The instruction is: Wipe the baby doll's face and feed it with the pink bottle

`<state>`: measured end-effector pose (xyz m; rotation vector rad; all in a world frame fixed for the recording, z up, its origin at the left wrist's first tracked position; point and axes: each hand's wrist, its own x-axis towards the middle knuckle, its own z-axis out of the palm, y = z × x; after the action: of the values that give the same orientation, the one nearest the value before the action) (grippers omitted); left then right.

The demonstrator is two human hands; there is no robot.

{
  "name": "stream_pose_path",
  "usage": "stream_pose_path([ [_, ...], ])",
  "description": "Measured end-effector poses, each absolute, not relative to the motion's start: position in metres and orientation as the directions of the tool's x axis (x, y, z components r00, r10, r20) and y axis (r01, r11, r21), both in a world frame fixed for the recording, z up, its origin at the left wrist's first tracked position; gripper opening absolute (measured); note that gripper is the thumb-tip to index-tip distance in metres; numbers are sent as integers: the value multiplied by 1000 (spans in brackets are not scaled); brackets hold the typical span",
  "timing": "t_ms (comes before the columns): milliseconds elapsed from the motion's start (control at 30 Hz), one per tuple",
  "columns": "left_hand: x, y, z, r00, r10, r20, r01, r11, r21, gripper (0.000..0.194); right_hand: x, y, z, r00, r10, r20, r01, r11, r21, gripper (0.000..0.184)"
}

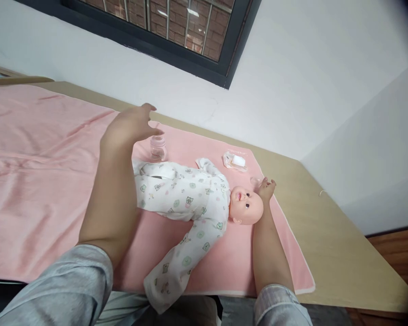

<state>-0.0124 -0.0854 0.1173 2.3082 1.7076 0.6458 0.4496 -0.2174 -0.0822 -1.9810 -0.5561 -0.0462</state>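
Note:
A baby doll [246, 206] lies on its back between my arms, dressed in a white printed sleepsuit [190, 190]. Above the doll's legs, my left hand [134, 123] is open, thumb and fingers spread, with its thumb tip just over a small clear baby bottle with a pink collar [158, 148]. My right hand [267, 188] is beyond the doll's head, fingers apart, next to a small clear dome-shaped cap [255, 181]; whether they touch cannot be made out. My right forearm passes close beside the head.
A pink blanket [47, 181] covers much of the wooden table [326, 244]. An opened clear wrapper with a white block [236, 161] lies near the blanket's far edge. Behind the table are a white wall [292, 81] and a dark-framed window [224, 68].

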Motion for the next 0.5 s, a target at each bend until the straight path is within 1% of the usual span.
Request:
stream_pose_path([
  [67,-4,-118,129,279,875,395,804,-438,401,73,449,-216,-82,899,340,277,396,-358,-845,64],
  [133,10,-151,135,340,767,545,710,-589,386,64,448,-215,-81,903,316,291,397,-352,-848,62],
  [167,20,-166,137,378,704,601,636,-669,384,58,448,-215,-81,903,304,302,400,-347,-848,61],
  [233,43,-191,136,487,587,647,453,-803,387,45,446,-216,-79,899,282,333,418,-333,-845,58],
  [300,70,-208,132,616,469,633,295,-882,367,34,443,-217,-76,878,248,409,469,-280,-838,53],
  [367,100,-214,128,728,383,569,209,-914,347,29,440,-219,-73,836,208,508,545,-196,-815,47],
  [433,132,-211,124,809,361,464,211,-915,345,29,436,-219,-71,785,206,585,612,-109,-783,46],
  [500,164,-199,118,848,410,336,322,-902,288,33,430,-219,-69,751,257,608,639,-51,-768,46],
])
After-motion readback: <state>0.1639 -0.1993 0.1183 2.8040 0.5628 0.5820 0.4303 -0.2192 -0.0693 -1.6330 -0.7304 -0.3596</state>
